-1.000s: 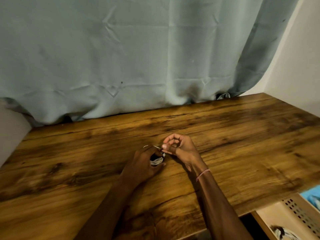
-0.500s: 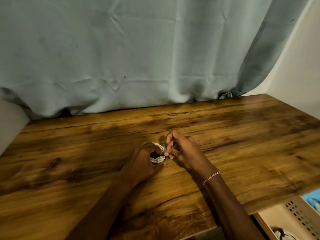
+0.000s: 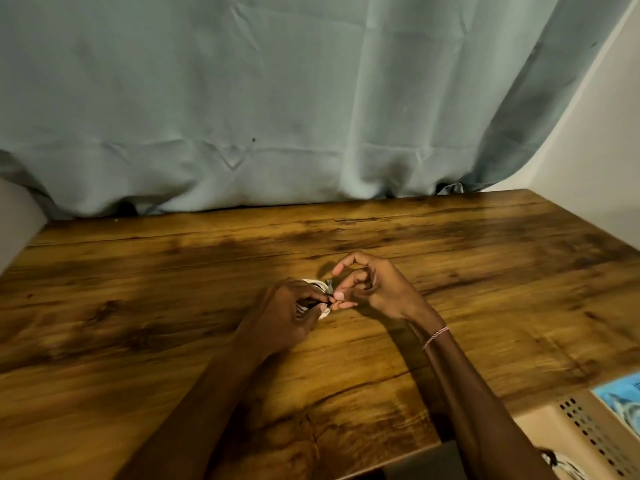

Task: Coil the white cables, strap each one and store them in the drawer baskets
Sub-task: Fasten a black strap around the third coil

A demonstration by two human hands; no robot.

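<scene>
A small coil of white cable (image 3: 316,285) sits in my left hand (image 3: 287,311), just above the middle of the wooden table (image 3: 485,271); most of the coil is hidden by my fingers. My right hand (image 3: 370,289) is beside it on the right, thumb and middle finger pinching a thin strap end (image 3: 329,287) at the coil, index finger raised and curved. Both hands meet at the coil.
A grey-blue curtain (image 3: 277,116) hangs along the table's far edge. At the bottom right, below the table's front edge, an open drawer holds a beige perforated basket (image 3: 581,420) with a coiled white cable (image 3: 564,464) in it, and blue items (image 3: 620,400) beyond.
My right hand's fingers have shifted from a loose curl to a pinch at the coil, with the index finger lifted. The left hand keeps hold of the coil in about the same spot.
</scene>
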